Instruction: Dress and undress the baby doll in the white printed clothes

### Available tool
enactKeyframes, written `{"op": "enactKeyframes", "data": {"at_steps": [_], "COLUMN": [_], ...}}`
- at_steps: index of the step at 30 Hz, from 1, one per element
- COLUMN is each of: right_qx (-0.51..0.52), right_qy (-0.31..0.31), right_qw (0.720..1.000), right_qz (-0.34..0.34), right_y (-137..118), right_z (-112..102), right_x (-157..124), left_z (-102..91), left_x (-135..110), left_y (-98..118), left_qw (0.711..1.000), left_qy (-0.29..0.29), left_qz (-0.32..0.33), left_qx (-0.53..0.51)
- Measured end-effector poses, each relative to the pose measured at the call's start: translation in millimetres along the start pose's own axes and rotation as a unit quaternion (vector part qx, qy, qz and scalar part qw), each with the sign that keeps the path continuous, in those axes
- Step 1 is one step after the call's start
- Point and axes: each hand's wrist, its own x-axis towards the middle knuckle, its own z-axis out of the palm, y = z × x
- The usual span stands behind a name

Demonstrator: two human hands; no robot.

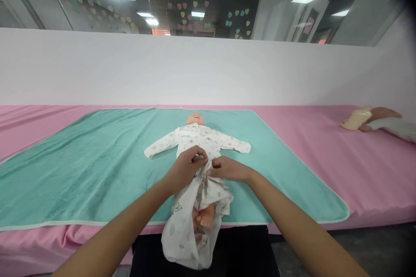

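A baby doll (195, 119) lies on its back on a teal mat (97, 164), head away from me. It wears a white printed sleepsuit (201, 138) with both sleeves spread out. My left hand (186, 168) is closed, pinching the suit's fabric at the doll's waist. My right hand (227, 169) pinches the opposite edge of the front opening, close to the left hand. The lower part of the suit hangs loose over the bed's front edge, and the doll's bare feet (204, 218) show inside it.
The mat lies on a pink bed sheet (325, 138) against a white wall. At the far right lies another doll (377, 119) with pale cloth. Below the front edge is dark floor.
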Motion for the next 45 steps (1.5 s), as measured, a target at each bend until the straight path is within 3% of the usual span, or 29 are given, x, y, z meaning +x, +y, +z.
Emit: {"op": "enactKeyframes", "data": {"at_steps": [1, 3, 6, 8, 9, 11, 13, 16, 19, 21, 25, 28, 30, 32, 35, 38, 41, 45], "right_qx": [-0.002, 0.032, 0.130, 0.190, 0.213, 0.239, 0.247, 0.240, 0.205, 0.134, -0.092, -0.233, -0.295, -0.323, -0.345, -0.384, -0.395, -0.335], "right_qy": [-0.017, 0.023, 0.145, 0.175, 0.180, 0.180, 0.175, 0.160, 0.141, 0.140, 0.187, 0.228, 0.242, 0.257, 0.283, 0.221, 0.137, 0.165], "right_qw": [1.000, 0.999, 0.980, 0.965, 0.959, 0.953, 0.953, 0.957, 0.968, 0.981, 0.978, 0.945, 0.924, 0.910, 0.891, 0.882, 0.892, 0.921], "right_qz": [0.007, 0.011, 0.024, 0.042, 0.048, 0.047, 0.030, 0.007, 0.008, -0.001, -0.015, -0.006, -0.012, -0.029, -0.085, -0.163, -0.174, -0.112], "right_y": [-1.1, 2.2, 17.0, 26.9, 30.3, 32.6, 29.8, 20.9, 11.6, 7.6, 13.2, 28.6, 38.5, 43.5, 38.5, 23.3, 11.8, 16.0], "right_z": [1.3, 4.6, 10.0, 13.2, 14.6, 17.0, 18.7, 20.3, 19.7, 17.2, 9.9, 8.8, 12.2, 17.3, 22.8, 20.8, 14.2, 7.6], "right_x": [4.6, 8.4, 3.1, -4.4, -8.5, -16.6, -23.1, -25.7, -15.7, -4.4, 13.1, 15.5, 13.8, 11.7, 11.4, 16.2, 23.0, 26.9], "left_z": [0.1, -6.5, -30.2, -47.4, -53.7, -58.3, -51.6, -29.6, -12.5, -10.6, -20.2, -23.0, -21.3, -20.0, -23.0, -27.6, -26.0, -17.5], "left_x": [2.8, 5.2, 0.1, -5.7, -8.0, -10.0, -8.2, 0.7, 14.7, 24.1, 31.1, 23.6, 17.7, 15.1, 20.0, 29.8, 33.6, 25.5], "left_y": [1.8, 0.0, -11.3, -20.5, -25.0, -33.3, -40.2, -44.5, -40.3, -37.1, -45.9, -62.7, -70.6, -71.9, -64.2, -55.6, -52.8, -54.8], "left_qw": [1.000, 1.000, 0.985, 0.962, 0.957, 0.969, 0.985, 0.958, 0.901, 0.886, 0.895, 0.906, 0.906, 0.896, 0.876, 0.866, 0.856, 0.846], "left_qy": [0.013, 0.006, -0.143, -0.246, -0.263, -0.216, -0.099, 0.017, 0.014, 0.008, -0.002, 0.050, 0.098, 0.109, 0.042, -0.021, -0.027, 0.027], "left_qz": [0.001, -0.027, -0.091, -0.102, -0.100, -0.088, -0.064, 0.022, 0.103, 0.111, 0.046, 0.008, 0.028, 0.086, 0.161, 0.152, 0.123, 0.112], "left_qx": [0.008, 0.011, 0.030, 0.060, 0.070, 0.083, 0.128, 0.286, 0.421, 0.450, 0.445, 0.421, 0.411, 0.422, 0.454, 0.476, 0.501, 0.521]}}
